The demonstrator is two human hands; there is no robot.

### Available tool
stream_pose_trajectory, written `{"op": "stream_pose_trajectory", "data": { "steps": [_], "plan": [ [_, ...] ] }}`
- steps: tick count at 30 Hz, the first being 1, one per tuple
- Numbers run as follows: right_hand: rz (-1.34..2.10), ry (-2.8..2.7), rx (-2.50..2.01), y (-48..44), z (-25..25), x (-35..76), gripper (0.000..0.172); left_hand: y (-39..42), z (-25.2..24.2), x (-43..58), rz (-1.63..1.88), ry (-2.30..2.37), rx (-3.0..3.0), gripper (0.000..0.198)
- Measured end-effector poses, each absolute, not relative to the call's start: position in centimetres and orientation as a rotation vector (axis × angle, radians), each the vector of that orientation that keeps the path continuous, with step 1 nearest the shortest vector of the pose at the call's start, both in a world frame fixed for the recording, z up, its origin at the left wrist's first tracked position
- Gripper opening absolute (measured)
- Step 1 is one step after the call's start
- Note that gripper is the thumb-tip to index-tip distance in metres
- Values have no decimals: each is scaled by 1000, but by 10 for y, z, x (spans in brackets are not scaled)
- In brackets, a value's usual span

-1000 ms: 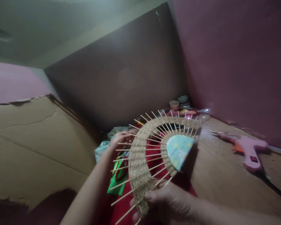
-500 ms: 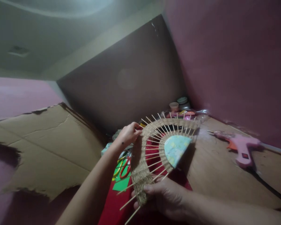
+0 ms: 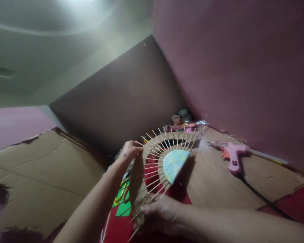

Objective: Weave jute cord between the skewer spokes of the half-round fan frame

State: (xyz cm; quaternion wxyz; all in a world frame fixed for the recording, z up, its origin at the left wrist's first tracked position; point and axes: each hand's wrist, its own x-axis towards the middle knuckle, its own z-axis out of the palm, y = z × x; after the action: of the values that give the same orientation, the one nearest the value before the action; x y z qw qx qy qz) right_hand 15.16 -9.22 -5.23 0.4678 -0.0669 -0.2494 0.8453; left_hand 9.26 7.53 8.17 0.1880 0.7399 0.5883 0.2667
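Observation:
A half-round woven fan is held up between both hands. Thin sticks radiate through its two woven straw bands, and a light blue patterned half-disc forms its centre. My left hand pinches a stick tip at the fan's upper left rim. Lower down, my right hand grips the bottom end of the outer band, thumb on top; its other fingers are mostly hidden behind the weave.
A pink glue gun with a black cord lies on a brown board at the right. Scissors rest on green paper over red cloth. Torn cardboard stands at left; cups and plastic packets sit behind the fan.
The whole view has shifted, so the fan, hands and glue gun appear further left. More red cloth shows at lower right. Both hands keep their hold on the fan.

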Motion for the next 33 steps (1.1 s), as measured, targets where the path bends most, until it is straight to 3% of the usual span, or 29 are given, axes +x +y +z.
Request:
{"op": "stream_pose_trajectory", "data": {
  "steps": [5, 13, 20, 26, 31, 33],
  "plan": [
    [1998, -687, -69, -96, -45, 151, 38, 48, 104, 88, 1006, 1623, 2089, 47],
    [2048, -855, -60, -101, -46, 148, 28, 8, 129, 62, 1223, 1517, 2062, 50],
    [2004, -575, -235, -93, -48, 160, 17, 0, 144, 31, 1172, 1631, 2023, 46],
    [1958, -631, -275, -91, -41, 165, 32, -1, 147, -6, 1222, 1515, 1990, 57],
    [1860, -549, -327, -80, -32, 191, 21, -7, 139, -15, 1322, 1323, 1959, 59],
    [1799, -654, -348, -77, -29, 202, 30, -13, 135, -11, 1388, 1270, 1954, 56]
  ]
}}
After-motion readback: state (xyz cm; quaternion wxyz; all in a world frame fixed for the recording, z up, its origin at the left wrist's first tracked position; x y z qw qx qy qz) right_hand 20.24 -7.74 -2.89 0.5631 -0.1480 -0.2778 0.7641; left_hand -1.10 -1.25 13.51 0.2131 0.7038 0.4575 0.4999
